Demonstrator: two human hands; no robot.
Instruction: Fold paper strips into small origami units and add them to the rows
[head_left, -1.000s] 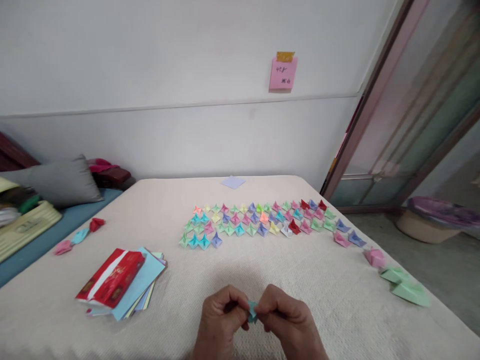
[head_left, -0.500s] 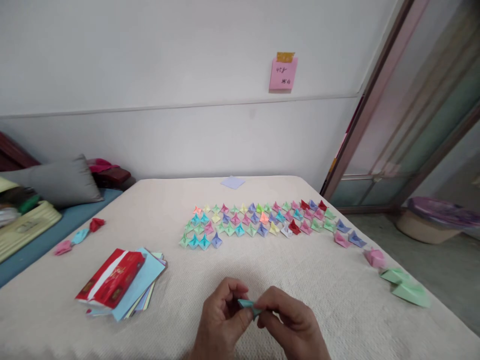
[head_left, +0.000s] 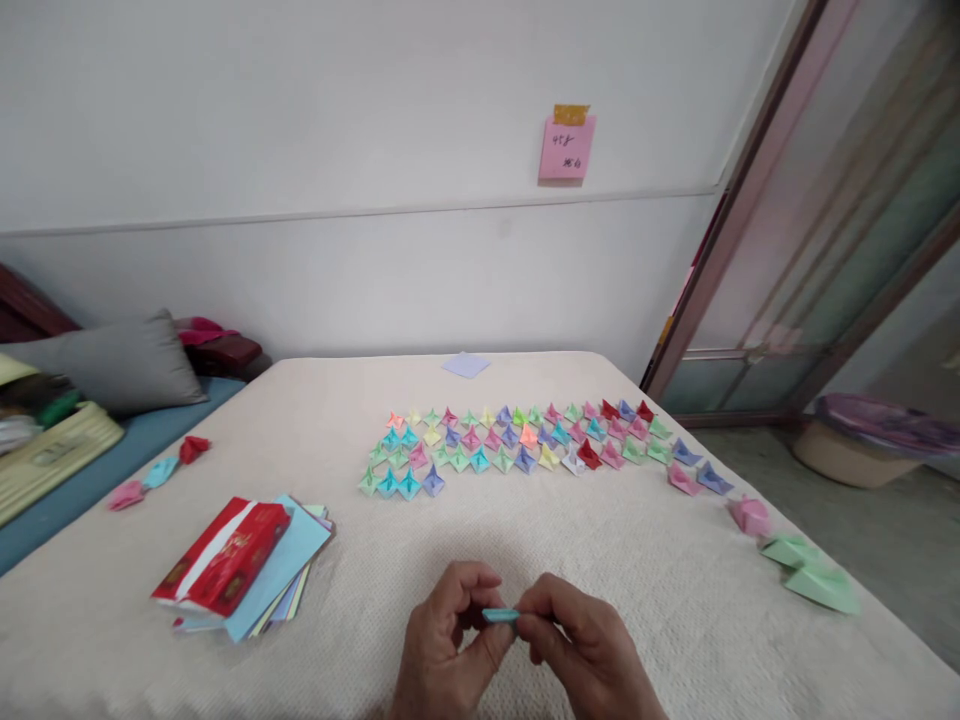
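A small folded piece of blue-green paper is pinched between my two hands, just above the cloth near the front of the table. My left hand grips its left part with thumb and fingers. My right hand pinches its right end between thumb and forefinger. The paper appears as a thin, nearly level strip, partly covered by the fingertips. Beyond my hands, rows of small folded paper boats in many colours stand on the cloth.
On the left, a red packet lies over coloured paper sheets. Folded pieces sit near the left edge; larger green paper shapes and a pink one line the right edge. A lilac sheet lies at the back.
The folded paper has turned from a tilted, pointed shape to a flat, level strip. Both hands have shifted slightly to the right and still hold it.
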